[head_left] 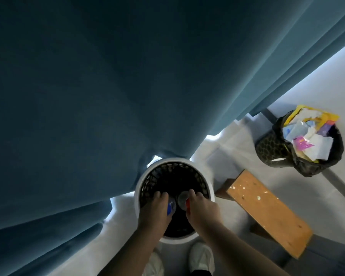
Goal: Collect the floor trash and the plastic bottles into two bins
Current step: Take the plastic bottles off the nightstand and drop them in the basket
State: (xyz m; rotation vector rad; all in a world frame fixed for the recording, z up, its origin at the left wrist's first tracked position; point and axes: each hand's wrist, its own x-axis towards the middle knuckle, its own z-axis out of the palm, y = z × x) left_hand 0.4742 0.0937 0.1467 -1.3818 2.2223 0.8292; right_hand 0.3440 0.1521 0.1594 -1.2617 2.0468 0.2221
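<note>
You're holding both hands over the mouth of the white-rimmed bin [211, 187], and that is the relation the next move is turning on: each bottle is sitting directly above the dark mesh interior, inside the ring of the rim, not over the floor [237, 156]. Your left hand [153, 211] is gripping the blue-marked bottle [170, 208], its fingers [158, 196] curling round it, and your right hand [202, 208] is gripping the red-marked bottle [184, 202] in the same way, fingers [194, 193] wrapped over the top. The two bottles are lying just beside each other between your hands, close to the middle of the opening. Their long axes are looking as if they are pointing away from you and down into the bin - you're seeing the round clear end of the red-marked one nearly head on - though your hands are hiding too much of them to be sure. Neither hand is the nearer; both are hanging equally over the opening, so letting go should be sending both bottles straight in, in my judgement. The second bin [267, 148], lined in black and heaped with paper trash [311, 136], is standing well apart to your right beyond the wooden bench [267, 212] - it is playing no part in this drop. The blue curtain [108, 96] is brushing the far rim, which is worth watching.
</note>
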